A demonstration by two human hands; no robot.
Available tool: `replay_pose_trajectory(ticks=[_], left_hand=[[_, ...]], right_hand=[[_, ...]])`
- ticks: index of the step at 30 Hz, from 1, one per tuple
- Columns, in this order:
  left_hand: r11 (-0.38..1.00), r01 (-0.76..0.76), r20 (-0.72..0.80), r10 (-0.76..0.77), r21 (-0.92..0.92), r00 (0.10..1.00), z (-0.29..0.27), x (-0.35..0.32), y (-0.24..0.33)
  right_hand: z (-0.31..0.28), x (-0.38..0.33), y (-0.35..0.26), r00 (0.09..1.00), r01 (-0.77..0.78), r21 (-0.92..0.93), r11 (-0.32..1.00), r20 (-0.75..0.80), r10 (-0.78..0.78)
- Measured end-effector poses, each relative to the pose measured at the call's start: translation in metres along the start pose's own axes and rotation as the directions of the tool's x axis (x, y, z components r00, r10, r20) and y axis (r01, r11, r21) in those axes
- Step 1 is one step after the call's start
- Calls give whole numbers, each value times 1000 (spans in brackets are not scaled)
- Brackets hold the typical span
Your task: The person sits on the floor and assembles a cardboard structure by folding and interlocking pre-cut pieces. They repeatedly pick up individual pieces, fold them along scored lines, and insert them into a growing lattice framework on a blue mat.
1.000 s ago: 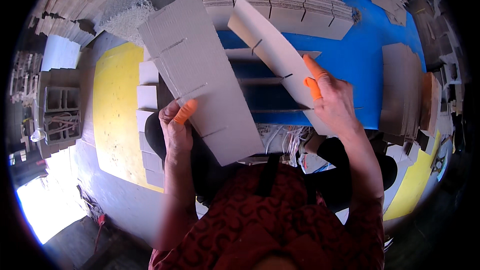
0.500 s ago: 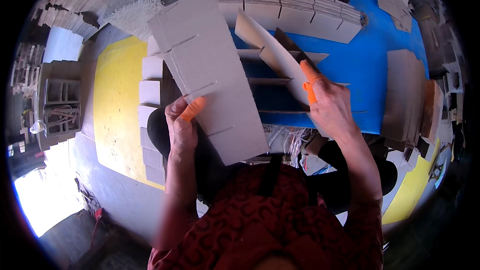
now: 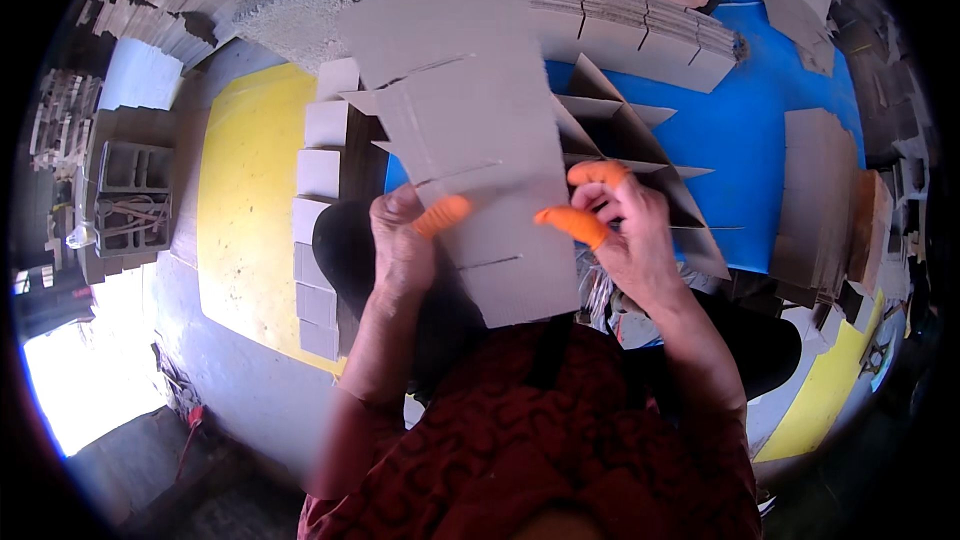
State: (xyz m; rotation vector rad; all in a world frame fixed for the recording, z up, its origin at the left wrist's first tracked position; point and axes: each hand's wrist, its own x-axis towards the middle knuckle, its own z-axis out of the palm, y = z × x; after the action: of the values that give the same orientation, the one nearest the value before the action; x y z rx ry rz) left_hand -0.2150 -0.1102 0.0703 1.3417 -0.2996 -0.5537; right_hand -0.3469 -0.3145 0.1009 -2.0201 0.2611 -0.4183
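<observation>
A flat grey-brown cardboard divider strip (image 3: 470,130) with several slits cut in from its left side stands tilted in front of me. My left hand (image 3: 405,240) grips its left edge, the orange-covered thumb lying on the face; the fingers behind it are hidden. At the strip's right edge is my right hand (image 3: 625,225), thumb and forefinger in orange finger covers and apart, the thumb tip overlapping the board. I cannot tell whether it touches. Behind that hand a partly assembled cardboard divider grid (image 3: 640,145) of crossed strips rests on the blue surface (image 3: 740,150).
A stack of slotted strips (image 3: 630,25) lies at the far side of the blue surface. More cardboard (image 3: 815,200) is piled at right. A row of folded cardboard pieces (image 3: 318,175) runs along a yellow sheet (image 3: 250,210) at left. A grey crate (image 3: 137,190) stands farther left.
My right hand has let go of the divider grid and moved left to the held strip's edge. The strip and my left hand have shifted right, the strip standing more upright.
</observation>
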Motion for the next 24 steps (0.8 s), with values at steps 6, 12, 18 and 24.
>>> replay_pose_trajectory(ticks=[6,12,18,24], left_hand=[[990,65,35,-61,-128,997,15,-7,5],[977,-49,-200,7,-206,980,-4,-3,4],[975,-180,-295,135,-133,946,-62,3,5],[961,-181,-285,118,-209,951,-62,3,0]], right_hand=[[2,-1,-7,927,-374,414,830,143,347],[-24,-10,5,967,-52,159,986,-238,89],[-63,-12,-8,936,161,-580,799,-167,-310],[-31,0,5,946,236,-457,858,-95,-311]])
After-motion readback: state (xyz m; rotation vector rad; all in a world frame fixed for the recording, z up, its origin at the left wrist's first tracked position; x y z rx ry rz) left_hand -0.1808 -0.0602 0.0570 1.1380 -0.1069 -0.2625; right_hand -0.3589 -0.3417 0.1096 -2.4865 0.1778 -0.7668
